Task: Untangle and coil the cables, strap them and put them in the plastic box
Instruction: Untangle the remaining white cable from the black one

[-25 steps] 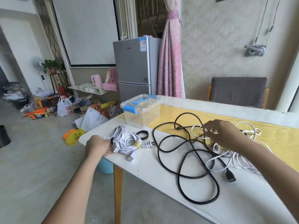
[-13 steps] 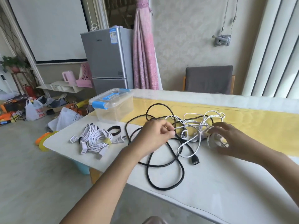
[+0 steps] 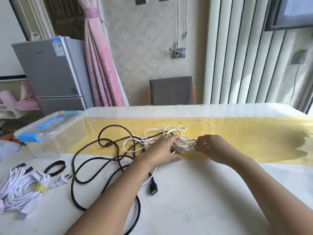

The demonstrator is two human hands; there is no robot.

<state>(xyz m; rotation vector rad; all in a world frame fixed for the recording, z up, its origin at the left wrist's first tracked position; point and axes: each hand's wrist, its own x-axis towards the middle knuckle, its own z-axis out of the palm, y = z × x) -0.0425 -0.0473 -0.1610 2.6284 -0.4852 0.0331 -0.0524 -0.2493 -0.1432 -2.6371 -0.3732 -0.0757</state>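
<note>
A white cable [image 3: 186, 142], knotted on the yellow runner [image 3: 237, 133], is pinched by curled fingers of the right hand [image 3: 211, 146]; the left hand [image 3: 160, 150] is laid against it, hold unclear. Its loose loops are spread leftward across the black cable [image 3: 153, 189], towards the plastic box [image 3: 50, 138].

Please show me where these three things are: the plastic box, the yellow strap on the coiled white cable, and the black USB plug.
plastic box [image 3: 28, 138], head view, on its blue front latch.
yellow strap [image 3: 40, 188], head view, middle of the band.
black USB plug [image 3: 153, 189], head view, on the plug body.
</note>
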